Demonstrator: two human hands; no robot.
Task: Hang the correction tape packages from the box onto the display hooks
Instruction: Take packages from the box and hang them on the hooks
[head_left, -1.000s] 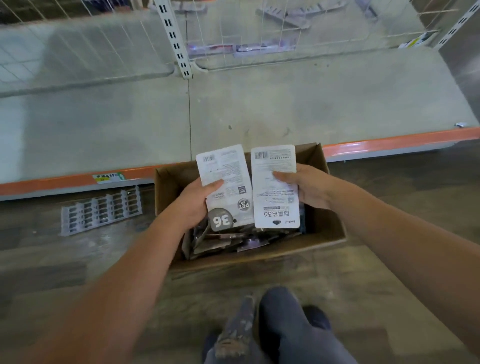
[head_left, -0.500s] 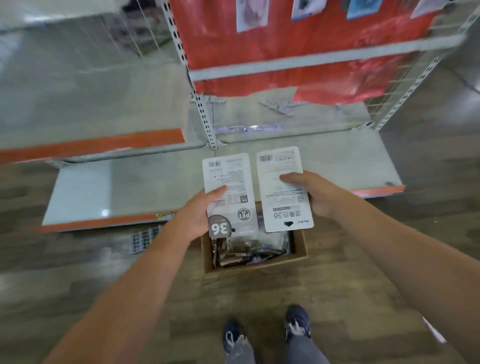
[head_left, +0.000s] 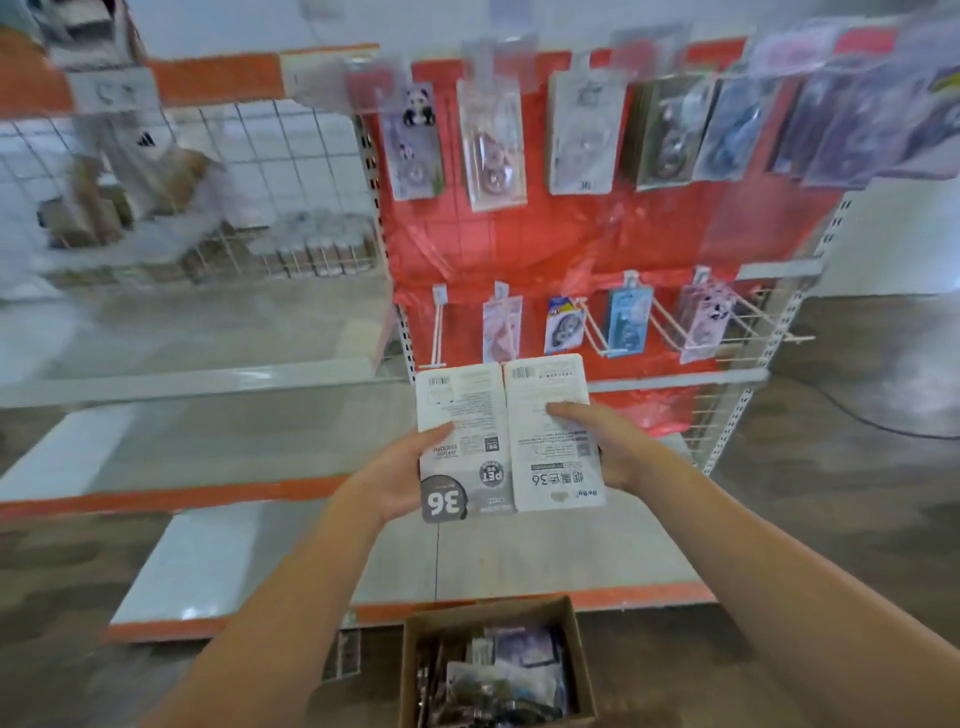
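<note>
White packages (head_left: 511, 436) raised from box (head_left: 496, 670) toward hooks (head_left: 439, 332); both hands (head_left: 400, 475) (head_left: 605, 449) still gripping them.

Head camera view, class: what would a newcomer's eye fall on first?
Two white correction tape packages, backs toward the camera, held side by side mid-frame by the left hand and right hand. Behind them, a red display panel with hanging packages; below, the open cardboard box.

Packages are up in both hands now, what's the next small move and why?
Probably carry the left package up to the bare hook at the lower row's left end. Both hands hold packs side by side below that row; the neighbouring hooks already carry stock.
</note>
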